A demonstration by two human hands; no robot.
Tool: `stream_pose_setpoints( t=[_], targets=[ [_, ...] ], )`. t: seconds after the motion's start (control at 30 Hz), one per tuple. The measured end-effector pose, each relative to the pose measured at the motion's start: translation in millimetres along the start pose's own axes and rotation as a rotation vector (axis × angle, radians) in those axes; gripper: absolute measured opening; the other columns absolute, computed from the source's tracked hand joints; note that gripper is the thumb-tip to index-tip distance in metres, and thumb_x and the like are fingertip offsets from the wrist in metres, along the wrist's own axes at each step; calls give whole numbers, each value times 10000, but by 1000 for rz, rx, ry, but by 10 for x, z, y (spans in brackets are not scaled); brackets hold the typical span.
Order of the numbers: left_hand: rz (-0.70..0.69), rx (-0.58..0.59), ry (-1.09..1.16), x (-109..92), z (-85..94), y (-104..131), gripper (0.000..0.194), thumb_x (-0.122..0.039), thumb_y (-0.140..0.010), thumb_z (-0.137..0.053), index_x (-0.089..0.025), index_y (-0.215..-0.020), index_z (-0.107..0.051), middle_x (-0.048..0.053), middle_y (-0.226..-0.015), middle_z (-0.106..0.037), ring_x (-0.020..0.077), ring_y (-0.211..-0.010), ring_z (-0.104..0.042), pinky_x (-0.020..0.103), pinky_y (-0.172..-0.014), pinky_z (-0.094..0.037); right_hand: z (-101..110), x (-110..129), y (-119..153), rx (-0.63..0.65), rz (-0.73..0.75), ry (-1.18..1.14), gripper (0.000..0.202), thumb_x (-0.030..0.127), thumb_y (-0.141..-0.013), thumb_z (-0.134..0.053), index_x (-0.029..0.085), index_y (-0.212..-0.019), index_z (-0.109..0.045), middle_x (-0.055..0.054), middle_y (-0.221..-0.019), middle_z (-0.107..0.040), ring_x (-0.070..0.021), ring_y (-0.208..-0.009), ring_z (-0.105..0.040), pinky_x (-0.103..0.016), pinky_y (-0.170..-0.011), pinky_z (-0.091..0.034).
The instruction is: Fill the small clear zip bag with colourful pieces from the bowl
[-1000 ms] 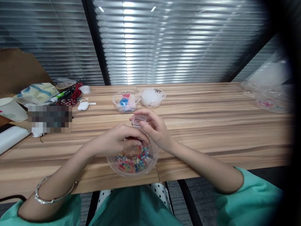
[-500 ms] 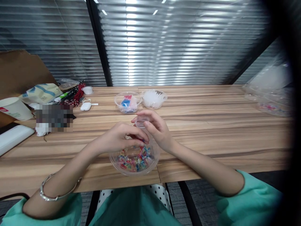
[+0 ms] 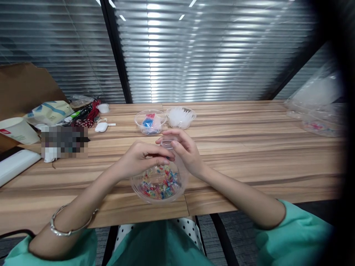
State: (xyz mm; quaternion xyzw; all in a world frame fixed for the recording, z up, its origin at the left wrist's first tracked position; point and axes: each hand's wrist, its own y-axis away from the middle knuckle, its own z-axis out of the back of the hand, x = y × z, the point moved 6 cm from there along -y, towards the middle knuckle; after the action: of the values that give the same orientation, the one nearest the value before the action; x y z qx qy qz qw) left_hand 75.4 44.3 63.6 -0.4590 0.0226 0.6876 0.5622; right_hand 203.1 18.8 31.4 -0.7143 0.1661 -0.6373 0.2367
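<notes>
A clear round plastic bowl (image 3: 181, 186) near the table's front edge holds many small, shiny, coloured pieces (image 3: 163, 184) in red, blue, yellow and green. Above its far side, my right hand (image 3: 188, 153) is closed around a small clear plastic cup (image 3: 167, 143), thumb on the near side and fingers behind. My left hand (image 3: 145, 159) reaches over the bowl from the left, fingers and thumb drawn together just below the cup. A tiny dark speck shows at those fingertips, too small to name.
Behind the hands stand a clear tub (image 3: 137, 123) with blue, red and pink packets and a container of white translucent pieces (image 3: 180, 117). At left are a paper cup (image 3: 20, 131), an earbud case (image 3: 101, 127), red and black cords (image 3: 93, 112) and a cardboard box (image 3: 27, 81). Plastic bags (image 3: 318, 99) lie far right.
My left hand has risen slightly from the bowl toward the small cup, uncovering more coloured pieces. My right hand keeps the cup in nearly the same place.
</notes>
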Motion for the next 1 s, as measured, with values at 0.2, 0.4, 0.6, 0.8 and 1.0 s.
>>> stream_pose_setpoints(
  t=[0.2, 0.4, 0.6, 0.8, 1.0],
  targets=[
    [17, -137, 119, 41, 73, 45, 176, -124, -814, -726, -222, -947, -788, 24, -871, -777, 116, -713, -716, 156, -657, -578, 38, -32, 0, -38, 5, 4, 257, 401, -946, -568, 232, -1137, -595, -50, -1048, -697, -191, -1007, -678, -351, -902, -555],
    [50, -278, 357, 112, 96, 73, 272, -113, -890, -644, -298, -1061, -746, -12, -1015, -760, 78, -807, -709, 149, -743, -599, 117, -41, -37, -118, 22, 55, 276, 429, -921, -599, 230, -1112, -608, -29, -1027, -708, -174, -964, -686, -319, -874, -570],
    [57, -374, 370, 150, 127, 70, 253, -110, -902, -633, -243, -1088, -740, 30, -1118, -736, 91, -908, -694, 163, -835, -579, 118, -81, -72, -52, 17, -19, 283, 374, -908, -632, 230, -1148, -590, -32, -1086, -703, -153, -969, -695, -293, -881, -561],
    [58, -362, 397, 229, 127, 75, 236, -119, -910, -624, -234, -1076, -745, 46, -1115, -735, 105, -903, -696, 193, -852, -578, 88, -107, -71, 8, 37, -65, 266, 350, -931, -605, 241, -1172, -579, -23, -1067, -717, -143, -973, -699, -289, -892, -562],
    [78, -363, 503, 243, 103, 59, 254, -106, -890, -649, -230, -1102, -714, 41, -1072, -746, 90, -858, -702, 181, -828, -583, 88, -86, -82, 9, 39, -73, 287, 360, -913, -624, 219, -1160, -587, -39, -1099, -697, -143, -951, -697, -296, -891, -568]
  ],
)
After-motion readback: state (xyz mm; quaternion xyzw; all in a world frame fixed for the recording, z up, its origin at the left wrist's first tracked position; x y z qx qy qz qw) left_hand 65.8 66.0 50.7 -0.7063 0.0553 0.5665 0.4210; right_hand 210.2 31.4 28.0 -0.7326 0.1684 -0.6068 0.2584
